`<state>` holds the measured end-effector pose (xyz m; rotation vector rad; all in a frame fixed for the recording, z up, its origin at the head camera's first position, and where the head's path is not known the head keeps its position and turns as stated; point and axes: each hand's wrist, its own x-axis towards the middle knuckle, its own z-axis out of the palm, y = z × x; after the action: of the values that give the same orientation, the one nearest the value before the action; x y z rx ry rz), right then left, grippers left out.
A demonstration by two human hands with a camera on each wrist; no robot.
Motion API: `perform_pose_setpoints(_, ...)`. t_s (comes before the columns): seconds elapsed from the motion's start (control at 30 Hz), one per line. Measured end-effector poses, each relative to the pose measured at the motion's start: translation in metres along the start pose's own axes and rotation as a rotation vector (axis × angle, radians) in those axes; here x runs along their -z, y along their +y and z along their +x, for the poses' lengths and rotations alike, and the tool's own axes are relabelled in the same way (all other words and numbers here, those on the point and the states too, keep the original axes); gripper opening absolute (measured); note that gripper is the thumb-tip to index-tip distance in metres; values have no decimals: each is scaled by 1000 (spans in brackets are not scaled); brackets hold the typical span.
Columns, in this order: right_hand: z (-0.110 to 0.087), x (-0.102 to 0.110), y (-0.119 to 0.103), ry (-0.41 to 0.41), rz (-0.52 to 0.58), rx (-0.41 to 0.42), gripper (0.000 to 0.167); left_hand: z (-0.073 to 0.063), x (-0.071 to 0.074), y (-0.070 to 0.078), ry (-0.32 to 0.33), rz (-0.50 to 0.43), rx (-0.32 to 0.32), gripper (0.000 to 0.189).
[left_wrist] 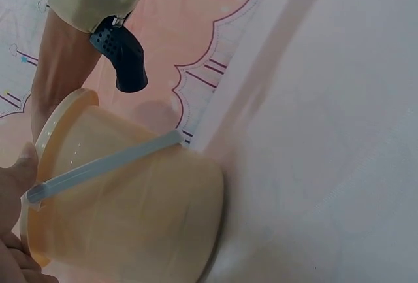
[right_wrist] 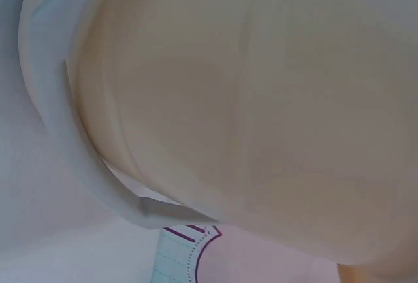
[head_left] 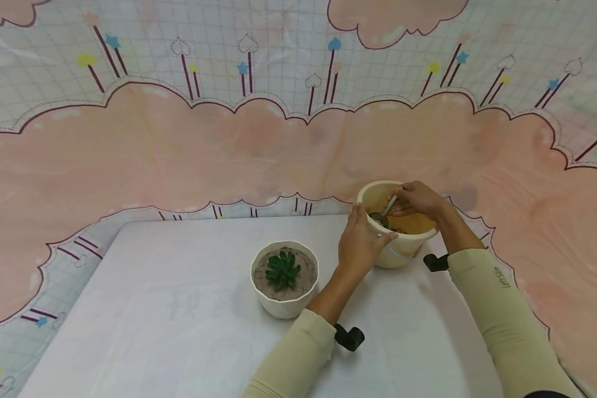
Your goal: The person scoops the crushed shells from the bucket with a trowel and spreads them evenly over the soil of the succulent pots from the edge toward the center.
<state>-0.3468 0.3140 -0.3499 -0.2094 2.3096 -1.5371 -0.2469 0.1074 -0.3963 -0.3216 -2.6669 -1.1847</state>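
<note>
A cream plastic bucket (head_left: 395,257) stands at the back right of the white table, with a pale carrying handle (left_wrist: 108,168) hanging down its side. My left hand (head_left: 356,243) grips the bucket's near left rim, with the thumb along the front. Over the bucket's opening, my right hand (head_left: 418,200) holds a metal spoon (head_left: 390,205) by its handle. The spoon's round bowl is down inside, near some dark material at the bottom that I cannot identify. The bucket's outer wall (right_wrist: 261,113) fills most of the right wrist view, where the right hand is hidden.
A white faceted pot (head_left: 283,308) with a green succulent (head_left: 283,269) in grey-brown soil stands left of the bucket, beside my left forearm. The white table (head_left: 179,309) stretches to the left. Behind it hangs a pink patterned cloth (head_left: 229,155).
</note>
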Motion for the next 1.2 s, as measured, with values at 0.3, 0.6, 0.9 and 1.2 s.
perform_pose_setpoints(0.3, 0, -2, 1, -114, -27, -49, 41, -2, -2, -1, -2, -8, 19, 102)
perform_pose_setpoints(0.6, -1, -5, -1, -74, -84, -53, 42, -2, -1, -2, 2, 21, 10, 101)
perform_pose_setpoints(0.9, -2, -8, -6, -6, -97, -110, 37, 0, 0, -3, 4, 26, -5, 100)
perform_pose_setpoints(1.2, -4, -5, -8, -15, 4, -152, 38, 1, 0, -2, -3, 12, 3, 101)
